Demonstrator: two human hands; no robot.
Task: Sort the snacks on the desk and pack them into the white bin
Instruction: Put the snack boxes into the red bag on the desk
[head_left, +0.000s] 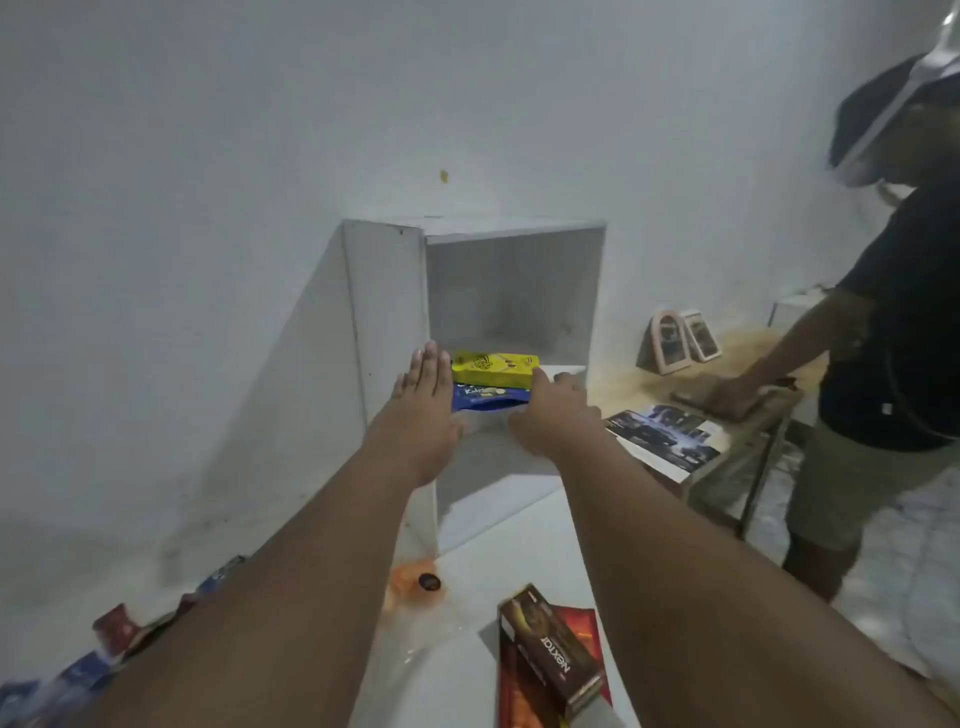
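Observation:
A white open-fronted bin (384, 291) stands on the white desk against the wall. On its shelf a yellow snack box (493, 366) lies on top of a blue snack pack (485, 397). My left hand (423, 395) has straight fingers laid against the left end of this stack. My right hand (553, 410) presses its right end, fingers extended. Near me on the desk lie a brown Nextar box (550, 654) over a red pack (582, 623), and an orange packet (415, 579).
Several small wrapped snacks (117, 631) line the desk's left edge by the wall. At the right another person (883, 332) leans a hand on a wooden table (748, 415) holding a magazine (665, 434) and picture frames (680, 340).

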